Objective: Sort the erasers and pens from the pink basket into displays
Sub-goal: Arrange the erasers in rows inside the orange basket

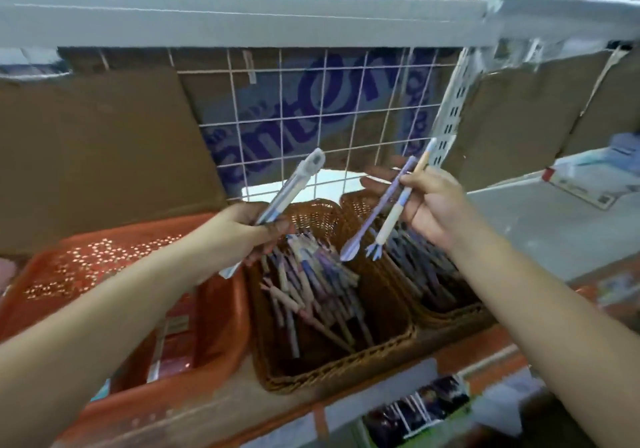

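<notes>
Shelving [519, 232] of grey metal carries everything here, backed by a wire grid [311, 111] and sheets of cardboard [97, 156]. On the left stands the pink basket [221, 316], the source of the stock, with flat packets inside that are too blurred to name. Just beside it sit two brown wicker baskets, the middle one [332, 371] and the right one [450, 312], both already holding pens laid lengthwise, so they seem to serve as the displays. Above the middle basket the left hand [256, 232] has its fingers curled round the lower end of a pale, clear-capped pen [294, 187], tilted up and away. The right hand [429, 201] pinches a purple pen [381, 208] and a cream pen [394, 212] between thumb and fingers, their arrow-shaped ends hanging over the gap between the two wicker baskets. Held apart like this, the pens look to be compared by kind before each is dropped into its matching basket.
</notes>
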